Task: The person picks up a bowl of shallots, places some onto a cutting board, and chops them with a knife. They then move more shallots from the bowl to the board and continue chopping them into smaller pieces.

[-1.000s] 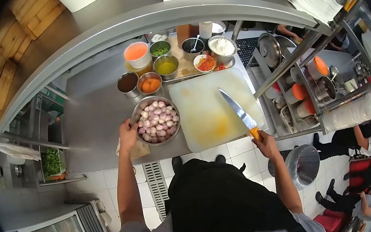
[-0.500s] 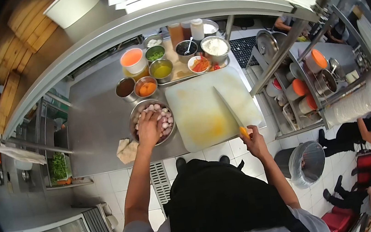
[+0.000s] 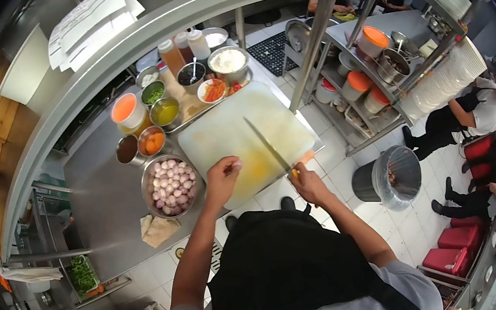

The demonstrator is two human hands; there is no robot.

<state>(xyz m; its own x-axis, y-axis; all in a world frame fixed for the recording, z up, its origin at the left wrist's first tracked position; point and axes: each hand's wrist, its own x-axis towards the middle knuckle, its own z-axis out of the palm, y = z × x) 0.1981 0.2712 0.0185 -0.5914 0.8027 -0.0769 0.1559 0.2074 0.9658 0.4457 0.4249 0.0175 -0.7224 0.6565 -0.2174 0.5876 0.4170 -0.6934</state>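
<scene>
Gripping the knife (image 3: 268,144) by its yellow handle in the right hand (image 3: 309,186), with fingers closed round it at the lower right edge of the board (image 3: 208,135). Pointing its blade up and away at mid-frame, probably to keep the edge clear of the left hand (image 3: 221,182). Pinching, apparently, one shallot (image 3: 237,165) in the left fingertips, too small to be certain. Keeping the bowl (image 3: 201,188) just beside the board, left of centre, presumably within easy left reach, near a cloth (image 3: 159,229).

Holding many pale shallots (image 3: 172,186) in that bowl. Above it, cups (image 3: 137,162) of brown sauce (image 3: 128,148), orange rounds (image 3: 153,143), yellow liquid (image 3: 165,113) and chopped greens (image 3: 155,94). Farther right, upper centre, a dish of red strips (image 3: 214,90), a dark mix (image 3: 185,78) with a spoon (image 3: 193,69) and white powder (image 3: 229,60).
</scene>
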